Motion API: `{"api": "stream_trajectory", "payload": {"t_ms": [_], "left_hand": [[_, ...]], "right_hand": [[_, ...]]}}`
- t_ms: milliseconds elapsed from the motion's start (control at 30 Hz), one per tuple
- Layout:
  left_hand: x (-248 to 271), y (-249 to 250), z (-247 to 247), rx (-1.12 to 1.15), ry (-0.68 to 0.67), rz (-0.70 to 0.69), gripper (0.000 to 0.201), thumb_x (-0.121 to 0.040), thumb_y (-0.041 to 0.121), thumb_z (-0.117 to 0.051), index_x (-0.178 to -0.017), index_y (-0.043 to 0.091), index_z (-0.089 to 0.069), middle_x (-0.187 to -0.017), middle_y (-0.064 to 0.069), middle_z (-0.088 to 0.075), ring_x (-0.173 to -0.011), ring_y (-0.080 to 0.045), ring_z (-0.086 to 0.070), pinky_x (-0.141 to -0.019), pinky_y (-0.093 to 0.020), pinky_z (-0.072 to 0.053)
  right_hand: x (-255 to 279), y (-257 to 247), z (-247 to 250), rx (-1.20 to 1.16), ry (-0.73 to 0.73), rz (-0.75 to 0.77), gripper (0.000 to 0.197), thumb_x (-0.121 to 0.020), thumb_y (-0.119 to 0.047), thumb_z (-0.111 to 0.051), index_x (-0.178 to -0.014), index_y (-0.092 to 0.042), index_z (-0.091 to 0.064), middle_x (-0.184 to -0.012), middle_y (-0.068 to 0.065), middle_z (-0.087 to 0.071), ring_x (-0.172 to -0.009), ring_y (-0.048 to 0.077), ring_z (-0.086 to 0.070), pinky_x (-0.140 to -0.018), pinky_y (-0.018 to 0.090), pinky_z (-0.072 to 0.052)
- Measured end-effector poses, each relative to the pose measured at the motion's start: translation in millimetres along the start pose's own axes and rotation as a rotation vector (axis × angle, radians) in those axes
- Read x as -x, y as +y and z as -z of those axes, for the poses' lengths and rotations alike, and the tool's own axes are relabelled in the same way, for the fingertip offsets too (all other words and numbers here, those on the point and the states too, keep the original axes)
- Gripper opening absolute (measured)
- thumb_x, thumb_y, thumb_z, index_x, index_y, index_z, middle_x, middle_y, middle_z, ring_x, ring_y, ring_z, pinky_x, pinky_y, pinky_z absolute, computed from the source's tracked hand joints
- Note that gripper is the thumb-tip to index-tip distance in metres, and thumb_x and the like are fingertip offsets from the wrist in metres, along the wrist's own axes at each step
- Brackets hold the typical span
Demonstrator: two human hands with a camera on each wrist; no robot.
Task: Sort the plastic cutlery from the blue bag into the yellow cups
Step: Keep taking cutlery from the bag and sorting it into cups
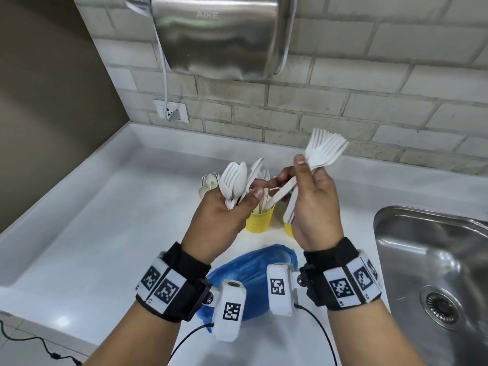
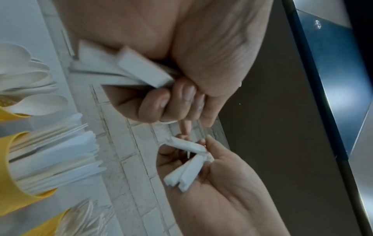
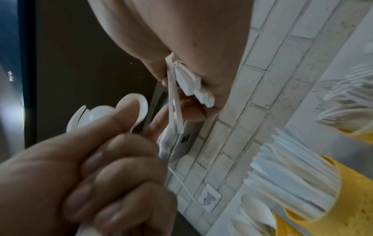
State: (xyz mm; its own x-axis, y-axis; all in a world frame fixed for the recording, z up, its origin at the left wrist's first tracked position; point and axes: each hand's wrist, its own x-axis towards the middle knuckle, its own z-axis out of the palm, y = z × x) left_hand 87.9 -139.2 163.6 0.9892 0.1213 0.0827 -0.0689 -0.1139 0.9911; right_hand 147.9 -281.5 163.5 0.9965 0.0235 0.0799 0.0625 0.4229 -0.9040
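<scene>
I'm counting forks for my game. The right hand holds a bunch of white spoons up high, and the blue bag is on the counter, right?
Almost. The right hand holds a bunch of forks, not spoons; the head view shows their prongs. The blue bag is on the counter.

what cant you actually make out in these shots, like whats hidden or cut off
- Head view: the left yellow plastic cup is partly hidden by the left hand; the second yellow cup is almost wholly behind the right hand.
- Head view: the crumpled blue plastic bag lies behind the wrists and cameras, so its contents cannot be seen.
- Head view: the steel sink is cut off by the right edge.
- Wrist views: blurred, so exact cutlery counts are unreadable.
</scene>
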Motion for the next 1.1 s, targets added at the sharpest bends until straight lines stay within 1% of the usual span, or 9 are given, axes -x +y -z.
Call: {"api": "stream_trajectory", "payload": {"t_ms": [67, 133, 233, 400, 633, 800, 933, 1033, 1100], "left_hand": [[-2, -3, 2, -0.16, 0.101, -0.091, 0.012, -0.098, 0.032, -0.064, -0.102, 0.026, -0.074, -0.058, 0.013, -0.056, -0.055, -0.005, -0.048, -0.058, -0.019, -0.039], [-4, -9, 5, -0.318, 0.191, -0.198, 0.002, -0.097, 0.031, -0.067, -0.096, 0.031, -0.068, -0.073, 0.016, -0.065, -0.067, -0.002, -0.057, -0.063, -0.016, -0.044], [-9, -19, 7, -0.493, 0.276, -0.279, 0.009, -0.097, 0.023, -0.067, -0.099, 0.032, -0.064, -0.072, 0.014, -0.06, -0.064, -0.007, -0.052, -0.062, -0.027, -0.048], [-9, -17, 3, -0.569, 0.318, -0.362, 0.018, -0.094, 0.023, -0.06, -0.109, 0.033, -0.059, -0.077, 0.01, -0.064, -0.068, -0.023, -0.059, -0.062, -0.038, -0.053], [-7, -14, 1, -0.601, 0.291, -0.337, 0.022, -0.095, 0.022, -0.062, -0.116, 0.025, -0.059, -0.083, 0.004, -0.069, -0.072, -0.024, -0.062, -0.064, -0.042, -0.054], [-8, -13, 1, -0.497, 0.247, -0.238, 0.024, -0.094, 0.029, -0.066, -0.118, 0.03, -0.061, -0.088, 0.013, -0.069, -0.079, -0.011, -0.064, -0.07, -0.031, -0.053], [-8, -16, 4, -0.416, 0.159, -0.149, 0.014, -0.092, 0.029, -0.07, -0.105, 0.029, -0.065, -0.079, 0.018, -0.065, -0.072, -0.002, -0.061, -0.065, -0.015, -0.046], [-8, -22, 9, -0.37, 0.091, -0.061, 0.006, -0.091, 0.028, -0.071, -0.089, 0.029, -0.066, -0.068, 0.014, -0.062, -0.062, -0.006, -0.057, -0.062, -0.018, -0.045], [-9, -26, 15, -0.302, 0.12, -0.007, 0.019, -0.091, 0.025, -0.071, -0.075, 0.033, -0.063, -0.062, 0.01, -0.057, -0.057, -0.008, -0.053, -0.057, -0.019, -0.041]], "right_hand": [[0, -10, 3, 0.018, -0.011, 0.073, 0.021, -0.11, -0.022, -0.047, -0.092, -0.014, -0.054, -0.061, 0.002, -0.055, -0.061, 0.029, -0.064, -0.064, 0.042, -0.056], [2, -17, 6, 0.062, -0.055, 0.144, 0.019, -0.11, -0.023, -0.047, -0.093, -0.014, -0.049, -0.058, 0.001, -0.047, -0.051, 0.023, -0.051, -0.059, 0.042, -0.051], [12, -21, 6, 0.164, -0.143, 0.195, 0.023, -0.106, -0.029, -0.053, -0.085, -0.018, -0.047, -0.054, -0.008, -0.041, -0.044, 0.014, -0.038, -0.051, 0.035, -0.039], [33, -11, -7, 0.35, -0.204, 0.207, 0.019, -0.094, -0.032, -0.073, -0.087, -0.016, -0.064, -0.054, -0.012, -0.051, -0.043, 0.003, -0.042, -0.049, 0.021, -0.037], [31, -8, -8, 0.277, -0.245, 0.127, 0.014, -0.097, -0.009, -0.069, -0.085, -0.016, -0.067, -0.053, -0.018, -0.057, -0.045, 0.0, -0.049, -0.054, 0.017, -0.038], [28, -13, -8, 0.067, -0.244, 0.09, 0.019, -0.1, -0.01, -0.064, -0.084, -0.021, -0.067, -0.049, -0.002, -0.043, -0.037, 0.011, -0.032, -0.043, 0.028, -0.029], [20, -21, 0, -0.027, -0.233, 0.138, 0.009, -0.099, -0.014, -0.06, -0.091, -0.013, -0.059, -0.047, -0.005, -0.039, -0.036, 0.01, -0.031, -0.044, 0.024, -0.033], [12, -29, 7, -0.112, -0.167, 0.14, 0.012, -0.101, -0.015, -0.058, -0.089, -0.014, -0.054, -0.048, -0.007, -0.035, -0.038, 0.009, -0.029, -0.043, 0.021, -0.033], [5, -31, 13, -0.207, -0.101, 0.106, 0.015, -0.104, -0.013, -0.054, -0.089, -0.016, -0.052, -0.048, -0.008, -0.032, -0.038, 0.008, -0.027, -0.043, 0.019, -0.032]]}}
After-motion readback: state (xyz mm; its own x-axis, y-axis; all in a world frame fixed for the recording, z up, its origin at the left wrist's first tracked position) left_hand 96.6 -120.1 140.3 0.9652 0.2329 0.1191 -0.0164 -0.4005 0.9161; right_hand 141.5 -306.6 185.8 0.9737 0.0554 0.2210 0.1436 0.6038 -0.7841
